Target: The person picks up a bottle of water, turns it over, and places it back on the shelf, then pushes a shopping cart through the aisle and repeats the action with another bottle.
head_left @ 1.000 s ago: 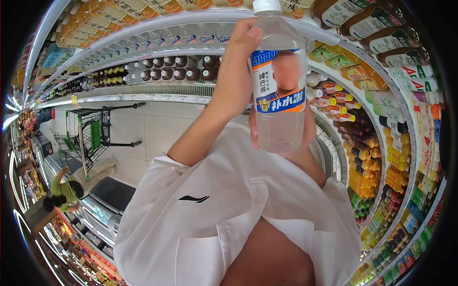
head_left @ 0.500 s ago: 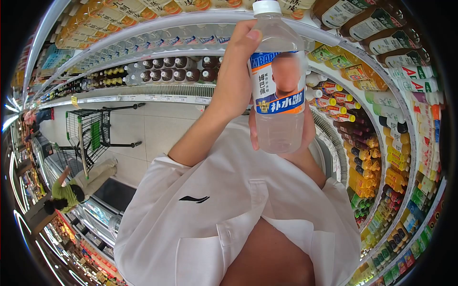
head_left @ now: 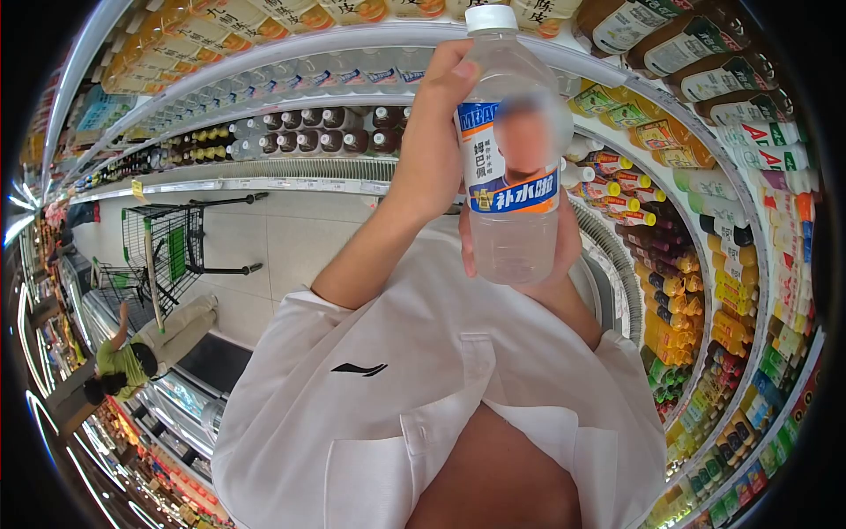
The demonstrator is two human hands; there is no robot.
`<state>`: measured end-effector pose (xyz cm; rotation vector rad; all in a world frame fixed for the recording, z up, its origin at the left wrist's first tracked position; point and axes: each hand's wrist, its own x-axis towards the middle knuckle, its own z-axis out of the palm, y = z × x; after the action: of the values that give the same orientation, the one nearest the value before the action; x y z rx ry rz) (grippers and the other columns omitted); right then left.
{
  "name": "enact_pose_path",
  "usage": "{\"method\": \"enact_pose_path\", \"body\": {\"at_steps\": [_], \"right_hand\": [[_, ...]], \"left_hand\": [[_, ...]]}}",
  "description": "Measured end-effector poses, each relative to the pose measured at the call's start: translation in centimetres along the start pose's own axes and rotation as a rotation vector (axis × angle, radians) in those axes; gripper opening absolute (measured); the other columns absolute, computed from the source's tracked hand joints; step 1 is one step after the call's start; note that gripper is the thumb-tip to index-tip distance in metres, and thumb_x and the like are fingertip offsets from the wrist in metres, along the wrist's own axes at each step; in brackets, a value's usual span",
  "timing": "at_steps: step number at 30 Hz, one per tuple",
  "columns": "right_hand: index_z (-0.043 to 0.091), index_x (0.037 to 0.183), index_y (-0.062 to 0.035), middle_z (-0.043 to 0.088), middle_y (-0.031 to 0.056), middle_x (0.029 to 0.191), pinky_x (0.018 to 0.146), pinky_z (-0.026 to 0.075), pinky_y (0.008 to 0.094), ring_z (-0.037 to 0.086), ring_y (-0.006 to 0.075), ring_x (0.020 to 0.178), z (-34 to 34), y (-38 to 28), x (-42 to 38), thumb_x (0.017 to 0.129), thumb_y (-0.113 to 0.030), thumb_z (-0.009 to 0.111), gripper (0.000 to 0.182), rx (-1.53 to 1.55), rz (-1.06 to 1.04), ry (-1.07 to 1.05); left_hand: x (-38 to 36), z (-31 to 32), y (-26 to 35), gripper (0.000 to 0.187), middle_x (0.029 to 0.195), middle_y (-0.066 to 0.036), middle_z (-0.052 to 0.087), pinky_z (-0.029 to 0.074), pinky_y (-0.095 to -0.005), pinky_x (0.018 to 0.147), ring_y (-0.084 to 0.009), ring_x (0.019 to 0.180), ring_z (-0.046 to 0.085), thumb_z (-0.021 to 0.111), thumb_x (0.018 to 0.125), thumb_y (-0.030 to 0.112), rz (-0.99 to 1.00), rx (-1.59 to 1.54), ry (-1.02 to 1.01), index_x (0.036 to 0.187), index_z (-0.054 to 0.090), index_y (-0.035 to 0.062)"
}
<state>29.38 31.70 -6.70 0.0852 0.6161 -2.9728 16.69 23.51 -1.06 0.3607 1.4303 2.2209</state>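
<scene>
In front of my chest I hold a clear plastic drink bottle (head_left: 515,242) with a white cap (head_left: 491,18) and a blue, white and orange label, its cap end toward the shelves. My left hand (head_left: 438,123) grips it along the upper left side, with the thumb near the shoulder and the other fingers hidden. Around the lower part, my right hand (head_left: 567,242) wraps from behind; its fingertips show at the left of the base. The bottle hides most of that palm. Clear liquid appears to fill much of it.
Curved-looking drink shelves (head_left: 300,172) stretch ahead and to the right, stocked with several rows of bottles. At the left, a shopping cart (head_left: 163,242) stands on the tiled floor beside a person in a green top (head_left: 123,360). A dark-topped case (head_left: 211,360) is nearby.
The bottle has turned and tilted slightly, its label shifting a little left. Both hands keep their hold. The person by the cart has moved an arm slightly.
</scene>
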Motion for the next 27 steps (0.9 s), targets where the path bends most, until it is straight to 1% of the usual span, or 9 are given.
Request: {"method": "enact_pose_path", "body": {"at_steps": [9, 12, 15, 17, 18, 20, 21, 23, 27], "right_hand": [[0.038, 0.135, 0.0034, 0.060, 0.0291, 0.096, 0.056, 0.054, 0.0416, 0.065, 0.0342, 0.071, 0.0, 0.1, -0.5, 0.093, -0.066, 0.029, 0.082, 0.079, 0.055, 0.156], [0.037, 0.135, 0.0051, 0.060, 0.0287, 0.097, 0.058, 0.054, 0.0431, 0.065, 0.0343, 0.072, -0.7, 0.0, -0.6, 0.091, -0.070, 0.030, 0.087, 0.044, 0.068, 0.117], [0.037, 0.135, 0.0071, 0.060, 0.0274, 0.096, 0.058, 0.054, 0.0422, 0.065, 0.0338, 0.072, -0.8, -0.3, -0.4, 0.089, -0.072, 0.031, 0.091, 0.060, 0.056, 0.101], [0.036, 0.135, 0.0091, 0.061, 0.0260, 0.094, 0.058, 0.054, 0.0412, 0.065, 0.0325, 0.071, -0.4, -0.5, -0.4, 0.089, -0.072, 0.032, 0.093, 0.027, 0.037, 0.251], [0.036, 0.135, 0.0091, 0.061, 0.0260, 0.094, 0.058, 0.054, 0.0412, 0.065, 0.0325, 0.071, -0.9, -0.5, -0.4, 0.089, -0.072, 0.032, 0.093, 0.027, 0.036, 0.251], [0.044, 0.135, -0.0007, 0.063, 0.0224, 0.111, 0.073, 0.055, 0.0496, 0.067, 0.0351, 0.088, -2.7, -0.8, -0.5, 0.095, -0.063, 0.033, 0.075, 0.081, 0.012, 0.002], [0.044, 0.135, -0.0007, 0.063, 0.0224, 0.111, 0.073, 0.055, 0.0496, 0.067, 0.0351, 0.088, -2.7, -0.9, -0.5, 0.095, -0.063, 0.033, 0.075, 0.082, 0.012, 0.002], [0.044, 0.135, -0.0007, 0.063, 0.0231, 0.110, 0.072, 0.055, 0.0498, 0.067, 0.0353, 0.088, -2.6, -1.1, -0.4, 0.095, -0.063, 0.032, 0.075, 0.104, -0.018, -0.036], [0.043, 0.135, -0.0006, 0.062, 0.0241, 0.109, 0.072, 0.055, 0.0495, 0.067, 0.0355, 0.087, -2.6, -1.2, -0.1, 0.095, -0.064, 0.031, 0.076, 0.134, -0.036, -0.067]], "left_hand": [[0.3, -0.5, -0.3, 0.052, 0.119, -0.013, 0.062, 0.051, -0.0348, 0.092, -0.0226, 0.104, 0.064, 0.036, 0.097, 0.038, -0.009, -0.029, -0.006, 0.133, 0.046, 0.0023], [0.4, -0.7, -0.3, 0.040, 0.109, -0.008, 0.061, 0.044, -0.0282, 0.092, -0.0133, 0.101, 0.058, 0.038, 0.101, 0.030, 0.082, 0.162, -0.006, 0.124, 0.053, -0.0001], [0.5, -0.8, -0.1, 0.036, 0.106, -0.008, 0.060, 0.045, -0.0284, 0.086, -0.0135, 0.096, 0.057, 0.040, 0.101, 0.027, 0.076, 0.253, 0.099, 0.117, 0.057, -0.0012], [0.9, -1.1, -0.6, 0.029, 0.097, -0.008, 0.060, 0.045, -0.0280, 0.079, -0.0139, 0.086, 0.056, 0.043, 0.099, 0.022, 0.309, 0.081, 0.195, 0.106, 0.059, -0.0011], [0.9, -1.5, -0.6, 0.029, 0.097, -0.008, 0.060, 0.045, -0.0280, 0.079, -0.0139, 0.086, 0.056, 0.043, 0.099, 0.022, 0.309, 0.081, 0.194, 0.106, 0.059, -0.0011], [0.8, -2.4, -0.5, 0.025, 0.093, -0.011, 0.058, 0.043, -0.0309, 0.076, -0.0170, 0.081, 0.054, 0.041, 0.099, 0.020, 0.354, 0.168, 0.187, 0.098, 0.054, -0.0011], [0.7, -2.4, -0.4, 0.025, 0.093, -0.011, 0.058, 0.043, -0.0309, 0.076, -0.0170, 0.081, 0.054, 0.041, 0.099, 0.020, 0.354, 0.169, 0.187, 0.098, 0.054, -0.0011], [0.6, -2.2, 0.0, 0.023, 0.084, -0.007, 0.053, 0.037, -0.0281, 0.062, -0.0136, 0.064, 0.044, 0.042, 0.099, 0.019, 0.241, 0.059, 0.192, 0.088, 0.051, 0.0009], [0.7, -1.7, 0.0, 0.023, 0.075, -0.003, 0.049, 0.028, -0.0262, 0.053, -0.0103, 0.055, 0.035, 0.043, 0.099, 0.017, 0.205, 0.069, 0.245, 0.086, 0.053, 0.0011]]}}
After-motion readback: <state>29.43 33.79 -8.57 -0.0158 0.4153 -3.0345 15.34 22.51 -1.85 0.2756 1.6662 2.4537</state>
